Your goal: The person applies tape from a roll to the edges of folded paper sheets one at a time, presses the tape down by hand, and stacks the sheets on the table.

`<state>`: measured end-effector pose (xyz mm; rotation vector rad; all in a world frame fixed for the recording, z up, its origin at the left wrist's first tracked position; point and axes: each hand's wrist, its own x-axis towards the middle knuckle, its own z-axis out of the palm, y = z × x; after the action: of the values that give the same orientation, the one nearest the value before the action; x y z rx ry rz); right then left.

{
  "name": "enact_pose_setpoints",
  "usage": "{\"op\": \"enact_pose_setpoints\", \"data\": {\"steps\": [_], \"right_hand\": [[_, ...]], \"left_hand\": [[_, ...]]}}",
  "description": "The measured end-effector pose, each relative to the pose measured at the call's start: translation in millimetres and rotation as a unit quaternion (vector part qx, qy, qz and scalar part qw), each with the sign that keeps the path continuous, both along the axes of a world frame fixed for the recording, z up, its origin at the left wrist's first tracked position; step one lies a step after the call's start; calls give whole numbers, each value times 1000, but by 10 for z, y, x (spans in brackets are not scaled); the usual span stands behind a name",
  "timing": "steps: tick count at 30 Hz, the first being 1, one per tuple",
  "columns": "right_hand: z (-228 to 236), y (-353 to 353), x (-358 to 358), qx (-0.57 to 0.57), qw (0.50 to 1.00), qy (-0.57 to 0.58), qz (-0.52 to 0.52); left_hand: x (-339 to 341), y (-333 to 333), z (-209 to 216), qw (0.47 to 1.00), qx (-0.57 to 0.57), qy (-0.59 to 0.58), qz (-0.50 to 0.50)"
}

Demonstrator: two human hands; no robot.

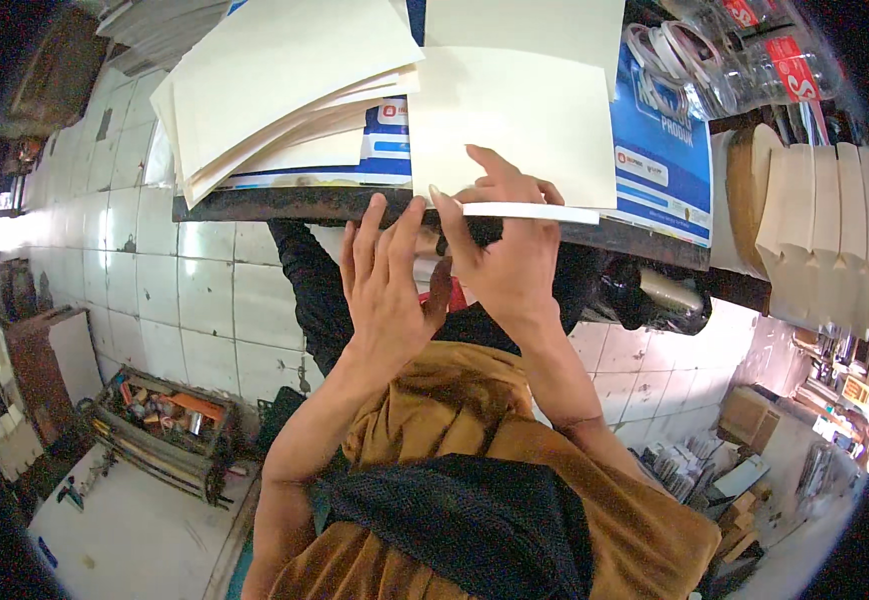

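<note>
A cream paper sheet (515, 110) lies at the table's near edge. My right hand (507, 250) is over its lower edge, thumb and fingers pinched around one end of a narrow white strip (565, 213). The strip runs rightward across the hand, along the sheet's edge; whether it is tape or paper I cannot tell. My left hand (390, 275) is beside it, fingers stretched out and fingertips by the table edge near the sheet's lower left corner. Nothing shows in this hand, though its palm side is hidden.
A fanned stack of cream sheets (285, 80) lies left on blue printed sheets (660, 150). Tape rolls (670, 60) and clear plastic bottles (775, 70) stand at the right. Cream bundles (820, 230) are right of the dark table edge (285, 205). A tool box (170, 420) is lower left.
</note>
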<state>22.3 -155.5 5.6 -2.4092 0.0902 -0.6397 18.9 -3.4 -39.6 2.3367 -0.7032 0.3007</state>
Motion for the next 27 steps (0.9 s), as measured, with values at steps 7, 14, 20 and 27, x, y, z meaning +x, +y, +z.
{"op": "enact_pose_setpoints", "data": {"steps": [7, 14, 20, 27], "right_hand": [[194, -811, -358, 339, 926, -90, -138], [-155, -1444, -533, 18, 975, -53, -215], [-278, -1433, -489, -89, 973, -67, -204], [-312, -1457, -475, -104, 975, -61, -186]], "left_hand": [[37, -62, -29, 999, 14, -29, 9], [36, -51, -10, 996, 81, -39, 4], [12, -63, 23, 995, 98, -10, 5], [13, -60, 7, 995, 98, -8, 0]]}}
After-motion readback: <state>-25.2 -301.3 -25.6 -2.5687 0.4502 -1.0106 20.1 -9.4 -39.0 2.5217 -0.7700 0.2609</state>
